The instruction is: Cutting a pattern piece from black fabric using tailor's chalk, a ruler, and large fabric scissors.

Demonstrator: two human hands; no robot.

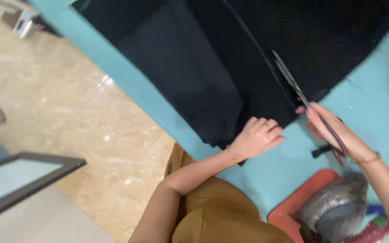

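A large piece of black cloth [212, 58] lies spread over a turquoise table [374, 99]. My left hand [256, 137] rests flat on the cloth's near edge, fingers together, with rings and a thin bracelet on it. My right hand [334, 132] grips a long pair of scissors [293, 85]. The blades point up and away along a line in the cloth. The handles are partly hidden by my fingers.
An orange pad [293, 207] with a grey metal iron-like object [334, 209] sits at the table's near right corner. A small black scrap [321, 150] lies by my right hand. Beige tiled floor [68, 117] lies to the left, with a dark-framed panel [23, 177] at lower left.
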